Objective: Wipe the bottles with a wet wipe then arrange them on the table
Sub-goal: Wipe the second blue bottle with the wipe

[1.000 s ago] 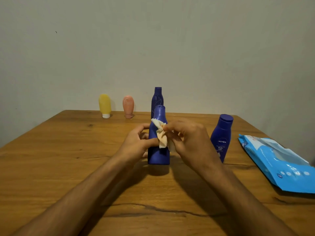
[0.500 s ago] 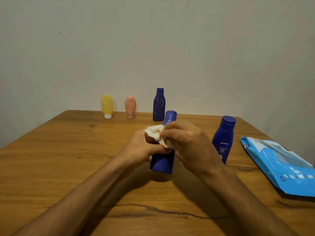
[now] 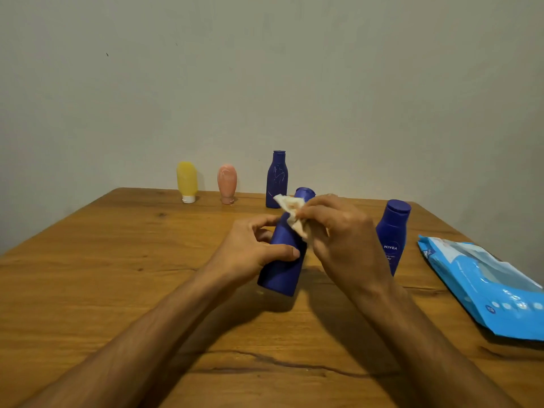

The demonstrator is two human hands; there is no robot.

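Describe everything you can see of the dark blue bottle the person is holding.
The held bottle is deep blue, smooth, plastic-looking, its wide body narrowing to a round blue cap; no label shows. It tilts, cap leaning away and right, over the wooden table. The left hand grips its middle, thumb across the front; the right hand presses a crumpled whitish wipe to its neck.
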